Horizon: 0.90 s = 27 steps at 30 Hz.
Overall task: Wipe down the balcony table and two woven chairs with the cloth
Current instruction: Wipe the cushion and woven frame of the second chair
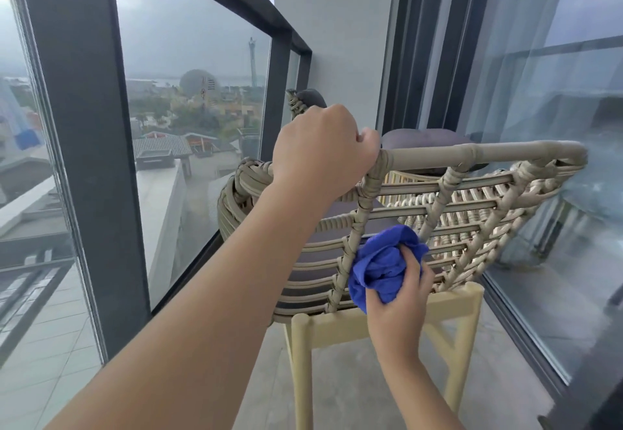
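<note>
Wiping the outer back of the woven chair, centre of frame, is the step in hand. My left hand is curled round the chair's top rail, upper centre, gripping it to steady the frame. My right hand, lower centre, grips the blue cloth in a bunched wad, fingers closed round it, the wad pressed against the weave beside a wrapped upright strut.

Judgement: chair back partly done at best; I cannot tell from the weave which bands are already clean. A second chair back shows beyond my left hand, upper centre. The table is not in view. A dark cushion sits on the seat behind the rail.

Notes on doing this step well:
- Follow the horizontal bands along their length; cross-wise strokes would likely skip the grooves.
- Work the cloth round each wrapped strut, where dirt probably collects.
- Go top rail downward, so loosened dust falls onto unwiped parts.
- Refold the wad to a fresh face when soiled; bunched like this, little surface meets the weave.
- Keep the left grip firm: the chair stands near the glass railing, left of frame, and the window glass, right, and could slide under pressure.
- The pale legs, bottom centre, are left for last.
</note>
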{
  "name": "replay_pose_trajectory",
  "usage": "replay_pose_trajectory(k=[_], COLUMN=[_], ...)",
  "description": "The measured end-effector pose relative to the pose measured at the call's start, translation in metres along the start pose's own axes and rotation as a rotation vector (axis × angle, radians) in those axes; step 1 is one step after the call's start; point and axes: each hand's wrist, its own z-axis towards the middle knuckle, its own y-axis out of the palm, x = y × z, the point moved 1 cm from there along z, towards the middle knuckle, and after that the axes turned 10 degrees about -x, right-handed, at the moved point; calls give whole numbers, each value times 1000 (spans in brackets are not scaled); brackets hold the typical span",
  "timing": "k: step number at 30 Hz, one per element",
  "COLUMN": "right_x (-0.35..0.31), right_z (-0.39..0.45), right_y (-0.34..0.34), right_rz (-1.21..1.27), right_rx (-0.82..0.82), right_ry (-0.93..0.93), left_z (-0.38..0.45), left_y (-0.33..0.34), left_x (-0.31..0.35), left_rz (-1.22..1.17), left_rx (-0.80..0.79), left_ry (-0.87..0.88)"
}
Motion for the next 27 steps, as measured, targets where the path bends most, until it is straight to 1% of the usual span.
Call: replay_pose_trajectory(k=[5, 8, 12, 14, 19, 24, 27], right_x=[28, 32, 28, 20, -29, -92, -125], right_z=[-24, -30, -27, -30, -20, 19, 46], right_y=[14, 18, 15, 8, -21, -58, -78], right_rz=[-68, -87, -63, -9, 140, 245, 270], right_rx=[-53, -78, -83, -45, 101, 212, 251], right_ry=[79, 117, 135, 132, -1, -174, -279], left_z=[1, 0, -1, -3, -5, -6, -6], left_y=[1, 2, 1, 0, -2, -2, -3], left_x=[-1, -2, -1, 0, 1, -1, -1], left_rz=[6, 13, 15, 8, -10, -7, 6], left_rx=[10, 12, 16, 7, -12, -11, -30], left_ry=[10, 9, 7, 2, -6, -3, -23])
